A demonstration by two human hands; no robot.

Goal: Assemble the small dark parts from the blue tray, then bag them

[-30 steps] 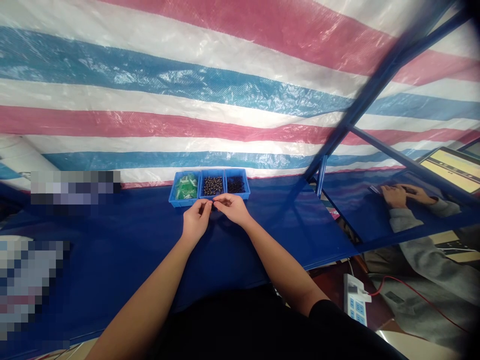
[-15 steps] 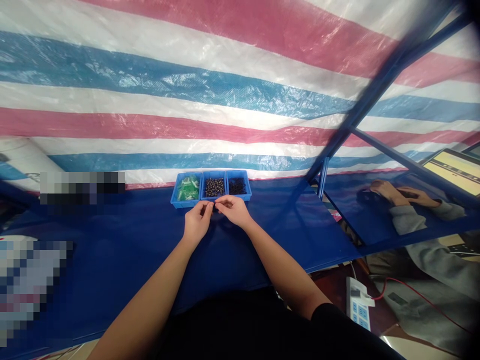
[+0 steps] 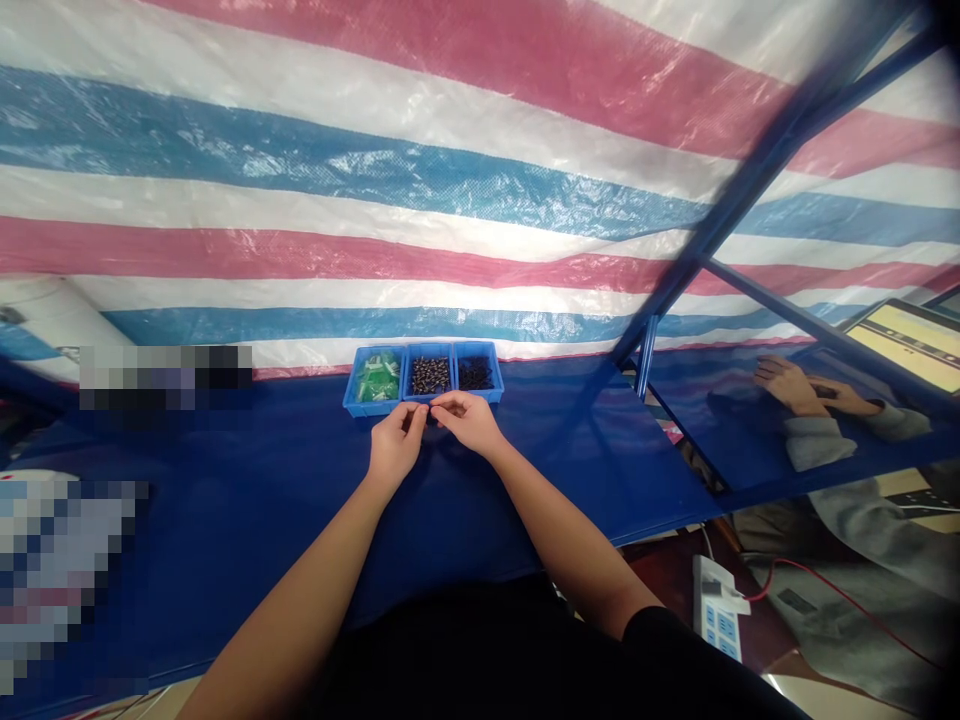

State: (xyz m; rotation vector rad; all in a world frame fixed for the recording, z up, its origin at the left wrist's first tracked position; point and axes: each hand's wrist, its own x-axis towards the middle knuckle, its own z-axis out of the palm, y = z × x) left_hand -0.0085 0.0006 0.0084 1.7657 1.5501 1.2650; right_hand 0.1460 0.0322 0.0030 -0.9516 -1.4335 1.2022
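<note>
Mid-frame, a tiny dark piece [image 3: 429, 408], its shape unclear, is being pinched by the closed fingertips of the left hand [image 3: 394, 440] and right hand [image 3: 468, 422], just below three blue rectangular plastic bins [image 3: 373, 409].

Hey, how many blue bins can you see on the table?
3, side by side: the left bin with green packets, the middle bin with small metallic-looking pieces, the right bin with black pieces. The pixelated areas could hide others.
</note>
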